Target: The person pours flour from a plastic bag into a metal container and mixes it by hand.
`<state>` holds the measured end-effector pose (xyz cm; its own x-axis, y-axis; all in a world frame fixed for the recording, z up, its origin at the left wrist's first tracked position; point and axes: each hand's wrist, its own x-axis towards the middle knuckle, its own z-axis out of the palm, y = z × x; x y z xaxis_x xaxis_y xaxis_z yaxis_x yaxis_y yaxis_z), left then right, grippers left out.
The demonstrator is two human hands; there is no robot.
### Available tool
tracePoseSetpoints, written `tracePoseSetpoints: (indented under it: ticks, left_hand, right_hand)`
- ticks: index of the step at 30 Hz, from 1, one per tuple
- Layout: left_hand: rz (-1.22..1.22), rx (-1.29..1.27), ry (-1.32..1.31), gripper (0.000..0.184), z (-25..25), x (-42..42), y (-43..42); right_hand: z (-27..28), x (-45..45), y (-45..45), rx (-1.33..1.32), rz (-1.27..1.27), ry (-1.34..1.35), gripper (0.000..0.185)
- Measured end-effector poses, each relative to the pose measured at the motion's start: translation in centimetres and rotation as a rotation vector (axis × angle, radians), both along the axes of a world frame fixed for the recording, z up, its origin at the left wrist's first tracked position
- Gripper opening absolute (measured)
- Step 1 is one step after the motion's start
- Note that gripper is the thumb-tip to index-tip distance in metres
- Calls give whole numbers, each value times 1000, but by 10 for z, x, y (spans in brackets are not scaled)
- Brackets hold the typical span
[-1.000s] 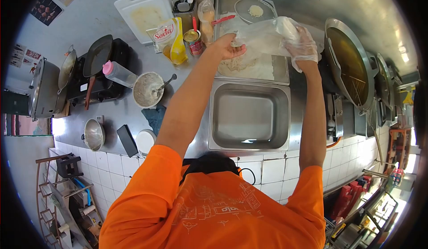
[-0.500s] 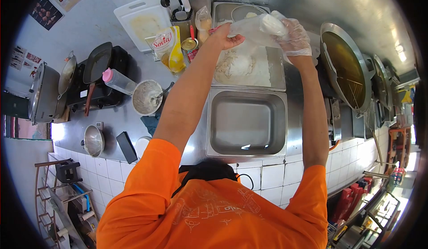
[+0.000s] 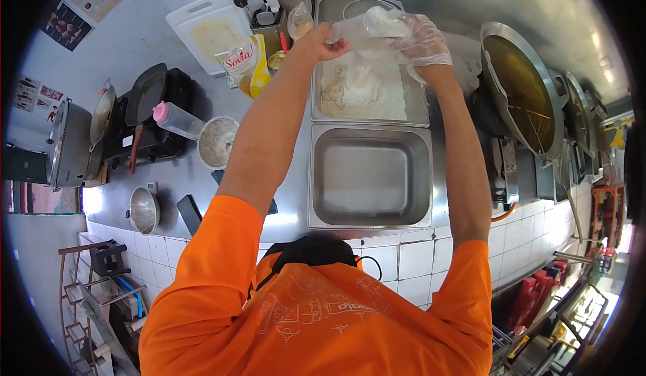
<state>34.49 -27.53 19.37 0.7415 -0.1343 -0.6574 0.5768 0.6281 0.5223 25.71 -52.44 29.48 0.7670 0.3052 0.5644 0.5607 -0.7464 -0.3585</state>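
Observation:
Over the far metal pan, a clear plastic bag (image 3: 363, 38) is stretched between my two hands. My bare left hand (image 3: 323, 43) pinches the bag's left edge. A see-through plastic glove covers my right hand (image 3: 429, 43), which grips the bag's other end. Something white (image 3: 387, 23) shows at the bag's upper right; whether it is inside cannot be made out. Below the bag, white flour (image 3: 367, 92) with clumpy beige patches lies in the far pan (image 3: 418, 115). Nearer my body sits a deep steel pan (image 3: 363, 181) with a bare bottom.
Left of my forearm are a floury bowl (image 3: 217, 142), a pink-capped bottle (image 3: 178, 121), a yellow Sovia packet (image 3: 245, 65) and a black stove (image 3: 178, 93). A white cutting board (image 3: 210, 32) leans behind. On the right stands a large wok of oil (image 3: 521, 86).
Both hands and the bag have shifted slightly left in view. The white mass in the bag has moved left, away from the gloved fingers. The whole view has shifted a little.

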Motion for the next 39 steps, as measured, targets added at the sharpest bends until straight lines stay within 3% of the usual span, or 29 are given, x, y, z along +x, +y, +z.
tracePoseSetpoints:
  ticks: [4, 7, 10, 13, 16, 19, 22, 25, 31, 34, 37, 39]
  left_hand:
    - [-83, 78, -41, 30, -1, -7, 6]
    - [-132, 118, -76, 27, -10, -2, 8]
    - [-118, 144, -46, 23, -11, -5, 11]
    - [-154, 162, -46, 22, -9, -9, 12]
    - [-194, 206, -80, 24, -12, -12, 11]
    - [-213, 273, -84, 23, -13, -17, 4]
    - [-182, 328, -63, 19, -14, -19, -1]
    - [-198, 330, -46, 20, -13, -21, -7]
    - [-159, 303, -37, 23, -7, -32, -17]
    - [-188, 211, -2, 25, -30, -20, -6]
    - [-144, 210, -22, 26, -27, -19, -11]
    - [-68, 228, -17, 26, -19, -26, -11]
  right_hand:
    - [2, 6, 7, 0, -21, -37, 52]
    - [8, 10, 3, 179, 108, 25, 47]
    - [13, 10, 11, 90, 62, 29, 42]
    - [10, 23, 3, 184, 234, -67, 39]
    - [21, 14, 5, 237, 99, 91, 35]
    - [11, 26, 1, 282, 38, 67, 33]
    - [6, 26, -4, 397, -6, 312, 33]
    - [-3, 29, -6, 418, -63, 223, 36]
    - [5, 45, -19, -7, 68, -139, 42]
    - [20, 41, -10, -143, 172, -29, 42]
    - [13, 64, -29, -177, 336, -267, 41]
    - [21, 50, -18, -235, 213, -39, 38]
